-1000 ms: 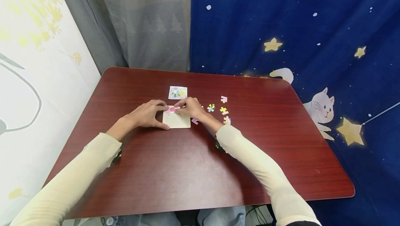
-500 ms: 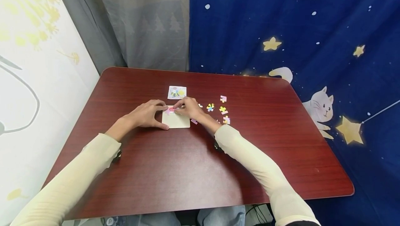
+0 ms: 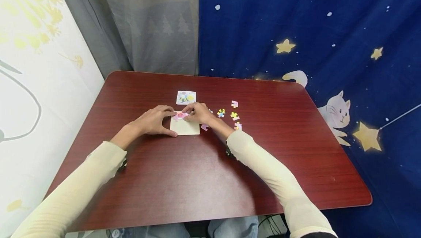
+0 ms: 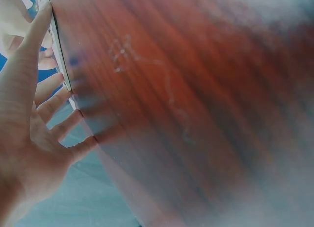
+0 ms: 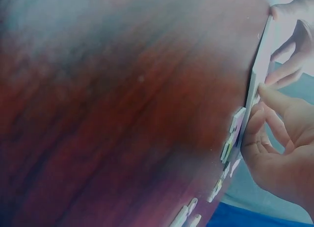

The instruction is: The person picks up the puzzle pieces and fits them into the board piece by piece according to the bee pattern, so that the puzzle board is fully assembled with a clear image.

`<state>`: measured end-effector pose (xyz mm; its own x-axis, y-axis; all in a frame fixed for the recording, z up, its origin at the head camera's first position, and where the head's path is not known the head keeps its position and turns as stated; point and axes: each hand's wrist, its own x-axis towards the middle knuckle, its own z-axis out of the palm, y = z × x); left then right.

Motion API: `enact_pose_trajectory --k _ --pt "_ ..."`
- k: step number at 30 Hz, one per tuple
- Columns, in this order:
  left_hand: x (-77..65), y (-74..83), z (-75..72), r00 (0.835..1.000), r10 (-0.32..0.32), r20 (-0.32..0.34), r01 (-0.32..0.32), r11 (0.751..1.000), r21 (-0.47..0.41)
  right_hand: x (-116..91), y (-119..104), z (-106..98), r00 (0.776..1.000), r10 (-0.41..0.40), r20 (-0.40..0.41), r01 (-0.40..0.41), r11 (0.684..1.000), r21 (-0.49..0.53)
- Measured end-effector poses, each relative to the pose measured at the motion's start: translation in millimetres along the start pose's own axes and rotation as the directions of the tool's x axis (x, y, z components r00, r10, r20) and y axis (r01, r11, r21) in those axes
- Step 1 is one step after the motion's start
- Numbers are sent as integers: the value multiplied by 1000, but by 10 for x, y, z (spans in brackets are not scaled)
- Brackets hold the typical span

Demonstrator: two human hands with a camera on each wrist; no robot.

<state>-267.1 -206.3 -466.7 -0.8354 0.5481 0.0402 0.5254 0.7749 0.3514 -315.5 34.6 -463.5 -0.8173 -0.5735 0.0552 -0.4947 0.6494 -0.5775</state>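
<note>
A pale square puzzle board lies on the table, with pink puzzle pieces along its far edge. My left hand spans the board's left side, index finger at the pink pieces and thumb at the near corner. In the left wrist view, that hand's fingers are spread and fairly straight. At the far right part of the board, my right hand pinches a pink puzzle piece between thumb and index finger. The right hand mostly hides this piece; in the right wrist view, its thumb touches the board's edge.
A small picture card with a bee lies just beyond the board. Right of the board are several loose puzzle pieces, among them a blue-and-yellow one and a pink one. The red-brown table meets curtains behind.
Thumb and index finger of my right hand have shifted slightly at the pink piece. My left hand stays in place at the board; the head view has drifted a little.
</note>
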Motion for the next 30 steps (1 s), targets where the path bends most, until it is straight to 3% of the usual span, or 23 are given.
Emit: enact_pose_trajectory --k 30 --pt "13 -15 0 1000 2 8 -2 1000 1 -2 35 -8 1000 4 -21 -3 998 64"
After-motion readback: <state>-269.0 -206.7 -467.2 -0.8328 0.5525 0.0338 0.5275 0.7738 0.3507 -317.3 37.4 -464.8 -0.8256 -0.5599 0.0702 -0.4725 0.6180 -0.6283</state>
